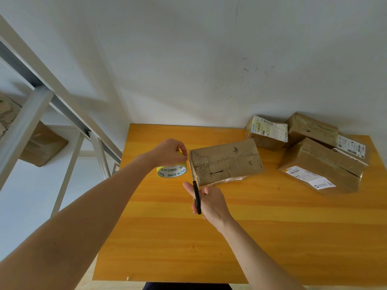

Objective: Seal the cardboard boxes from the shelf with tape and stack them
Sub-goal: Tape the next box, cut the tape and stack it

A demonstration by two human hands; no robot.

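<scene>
Boxes at far right of table; metal shelf at left

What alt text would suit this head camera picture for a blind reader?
A person's left hand holds a yellow tape roll beside a brown cardboard box on an orange wooden table, while the right hand holds black-handled scissors at the box's end. Three more boxes sit nearby.
</scene>
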